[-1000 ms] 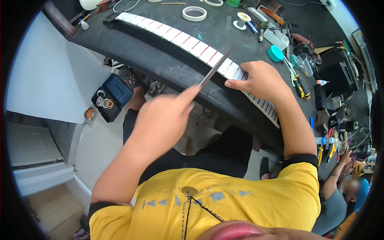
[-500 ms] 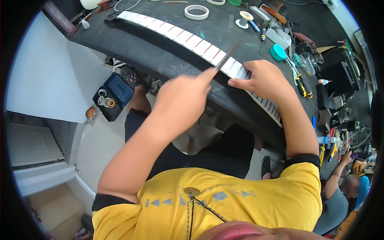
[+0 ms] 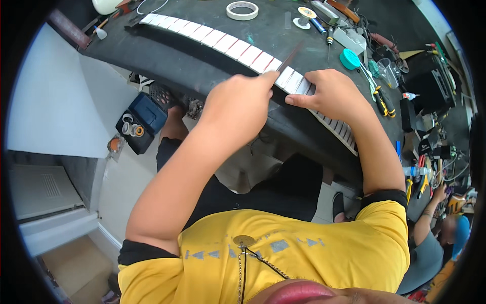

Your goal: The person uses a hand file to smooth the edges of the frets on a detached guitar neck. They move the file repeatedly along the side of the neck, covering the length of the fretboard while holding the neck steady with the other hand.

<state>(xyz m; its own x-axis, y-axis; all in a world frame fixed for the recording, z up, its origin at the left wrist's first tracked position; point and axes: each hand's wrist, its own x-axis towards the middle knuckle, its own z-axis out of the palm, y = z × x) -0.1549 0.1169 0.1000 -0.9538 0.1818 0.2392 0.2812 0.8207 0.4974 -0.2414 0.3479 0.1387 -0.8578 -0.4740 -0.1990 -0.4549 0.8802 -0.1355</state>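
Note:
A long strip of white piano keys (image 3: 212, 38) lies across the dark workbench (image 3: 167, 55). My left hand (image 3: 238, 104) is closed around a thin dark blade-like tool (image 3: 288, 60), whose tip points up over the keys. My right hand (image 3: 334, 93) presses down on the key strip just right of the tool, fingers flat on the white keys.
A roll of tape (image 3: 242, 10), a teal round lid (image 3: 349, 59), pliers (image 3: 380, 99) and other small tools lie on the bench behind the keys. A blue case (image 3: 142, 121) with small parts sits on the floor at left. Another person (image 3: 440, 228) sits at lower right.
My left hand has moved up and right with the tool, from below the bench edge to the key strip beside my right hand. My right hand stays on the keys.

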